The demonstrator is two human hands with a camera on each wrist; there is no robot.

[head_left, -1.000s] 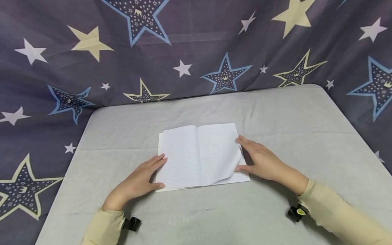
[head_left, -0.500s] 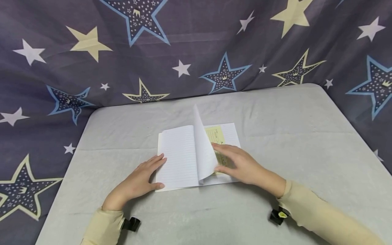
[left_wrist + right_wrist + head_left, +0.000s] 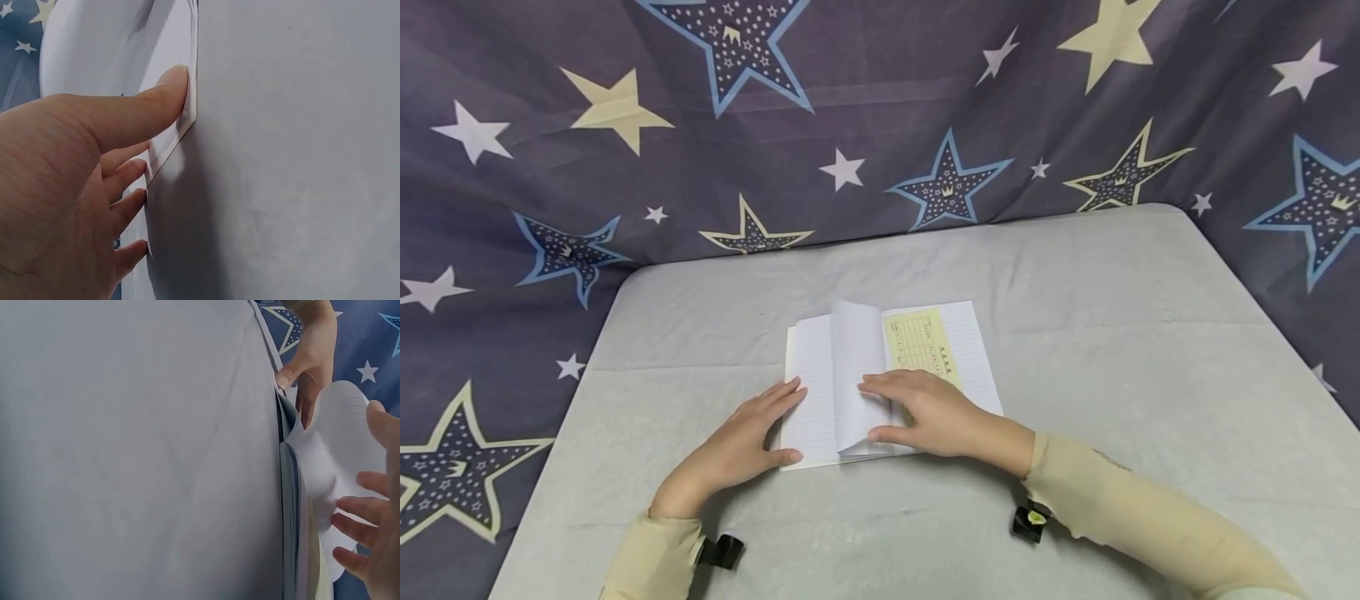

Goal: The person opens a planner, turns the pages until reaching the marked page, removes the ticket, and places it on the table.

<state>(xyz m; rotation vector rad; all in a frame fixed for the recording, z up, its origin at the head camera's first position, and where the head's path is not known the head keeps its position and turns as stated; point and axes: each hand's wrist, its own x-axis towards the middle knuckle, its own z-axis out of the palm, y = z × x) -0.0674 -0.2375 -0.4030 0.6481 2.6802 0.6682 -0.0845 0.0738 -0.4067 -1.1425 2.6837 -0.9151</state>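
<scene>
An open lined notebook (image 3: 979,342) lies on the bed-like grey surface. My left hand (image 3: 733,442) rests along its left edge; the thumb (image 3: 169,94) lies over the page corner in the left wrist view. One page (image 3: 853,358) stands curved up past the spine, leaning left. Against that page are the extended fingers of my right hand (image 3: 940,412), which also show spread beside the curled page (image 3: 340,428) in the right wrist view. A yellow printed slip (image 3: 917,337) lies on the right-hand page, its lower part hidden by the right hand.
Grey cloth (image 3: 1112,333) covers the flat surface around the notebook. Behind and at both sides hangs a dark curtain (image 3: 865,75) printed with stars. Black wrist mounts (image 3: 1028,523) sit under both beige sleeves (image 3: 1120,492).
My right hand has moved left, carrying the right-hand page up and over the spine. The yellow slip beneath it has come into view. My left hand has stayed in place.
</scene>
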